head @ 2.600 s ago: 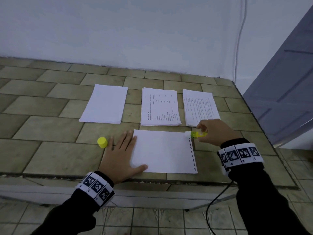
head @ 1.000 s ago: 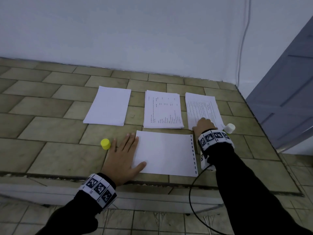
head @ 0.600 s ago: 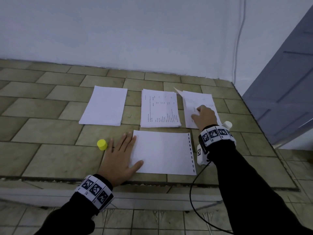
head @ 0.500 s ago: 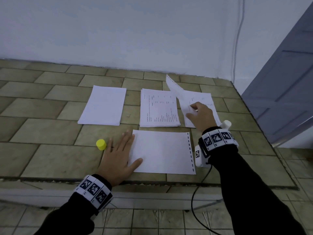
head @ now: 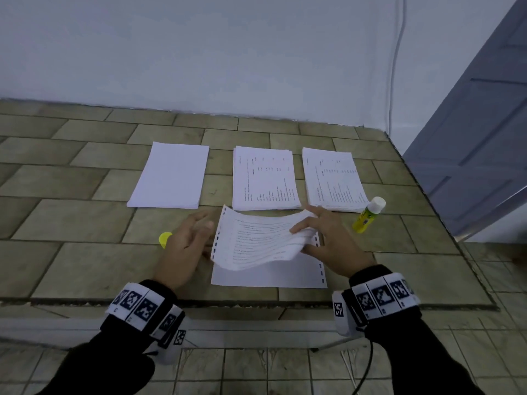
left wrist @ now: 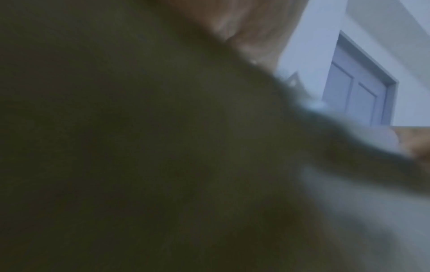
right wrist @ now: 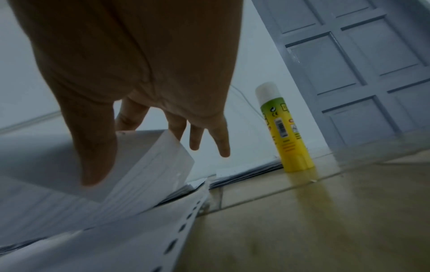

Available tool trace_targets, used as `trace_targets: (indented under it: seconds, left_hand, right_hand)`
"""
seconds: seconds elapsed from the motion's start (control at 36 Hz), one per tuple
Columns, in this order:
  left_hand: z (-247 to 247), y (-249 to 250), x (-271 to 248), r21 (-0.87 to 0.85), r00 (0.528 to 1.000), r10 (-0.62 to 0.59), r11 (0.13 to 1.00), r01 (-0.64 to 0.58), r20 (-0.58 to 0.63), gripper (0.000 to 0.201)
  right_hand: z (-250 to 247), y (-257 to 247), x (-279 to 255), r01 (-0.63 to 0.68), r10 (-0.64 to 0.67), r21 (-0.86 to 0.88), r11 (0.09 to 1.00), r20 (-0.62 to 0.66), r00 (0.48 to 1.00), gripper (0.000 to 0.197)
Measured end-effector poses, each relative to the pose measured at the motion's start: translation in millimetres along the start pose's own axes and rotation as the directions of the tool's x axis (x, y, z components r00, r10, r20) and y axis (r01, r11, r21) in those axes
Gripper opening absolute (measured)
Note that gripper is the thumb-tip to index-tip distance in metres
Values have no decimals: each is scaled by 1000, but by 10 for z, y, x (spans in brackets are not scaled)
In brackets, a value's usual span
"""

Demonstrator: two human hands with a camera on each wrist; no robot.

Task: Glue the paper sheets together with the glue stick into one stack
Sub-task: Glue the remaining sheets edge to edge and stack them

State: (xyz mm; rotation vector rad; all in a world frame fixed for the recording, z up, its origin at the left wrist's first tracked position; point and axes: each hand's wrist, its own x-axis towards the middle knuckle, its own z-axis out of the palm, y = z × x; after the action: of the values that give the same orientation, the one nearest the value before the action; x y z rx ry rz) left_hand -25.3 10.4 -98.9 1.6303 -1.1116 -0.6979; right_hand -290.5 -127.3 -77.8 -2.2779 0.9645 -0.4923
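Head view: printed sheet (head: 262,242) bowed, dark holes along its edge.

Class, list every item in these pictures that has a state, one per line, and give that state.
Glue stick: upright, uncapped, beside the right pile.
Yellow cap: off, on the table.
Printed sheet: curved, lifted above the base sheet.
Base sheet: flat on the table.
Right hand: pinches the printed sheet.
Left hand: open, at the sheet's left edge.

Head camera looks down from above the tiled table (head: 85,223). Right wrist camera sits low, sharing the glue stick (head: 368,215) (right wrist: 287,132) at two o'clock. Left wrist view is blurred.
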Motion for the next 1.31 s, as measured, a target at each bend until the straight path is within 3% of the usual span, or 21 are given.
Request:
trace_targets:
  seconds: [0.06, 0.22, 0.28, 0.36, 0.44, 0.64, 0.75, 0.86, 1.08, 1.31]
  left_hand:
    - [23, 10, 24, 23, 997, -47, 999, 46, 60, 37]
    - [-15, -95, 30, 6, 989, -16, 1000, 15, 148, 46]
    - [-15, -108, 29, -11, 989, 2, 1000, -1, 145, 40]
    - [4, -109, 29, -9, 992, 8, 1000, -7, 124, 31]
    - [10, -125, 40, 4, 992, -12, 1000, 12, 126, 28]
    - [31, -118, 23, 74, 989, -15, 997, 4, 148, 28]
    - [61, -119, -8, 130, 989, -14, 992, -6, 149, 30]
    - [61, -188, -6, 240, 986, 13, 969, -54, 168, 32]
    - [67, -255, -8, 357, 982, 48, 927, -112, 181, 28]
    - [54, -248, -15, 294, 987, 35, 952, -81, 158, 33]
  right_hand:
    - [-4, -5, -15, -24, 24, -14, 1000, 21, 999, 32]
    - [-37, 3, -89, -69, 69, 6, 998, 6, 998, 41]
    - [-57, 11, -144, -112, 109, 138, 984, 29, 994, 48]
    - [-90, 6, -203, -248, 233, 416, 875, 88, 968, 59]
    - [-101, 11, -230, -318, 292, 489, 812, 131, 947, 58]
    - [-148, 50, -242, -409, 379, 414, 813, 157, 912, 33]
    - [-116, 52, -249, -393, 391, 265, 881, 61, 918, 21]
    - [-73, 10, -270, -362, 366, 84, 928, -36, 930, 21]
    - [-4, -56, -320, -381, 382, -101, 919, -7, 924, 23]
    - [49, 3, -346, -381, 382, -68, 922, 10, 924, 25]
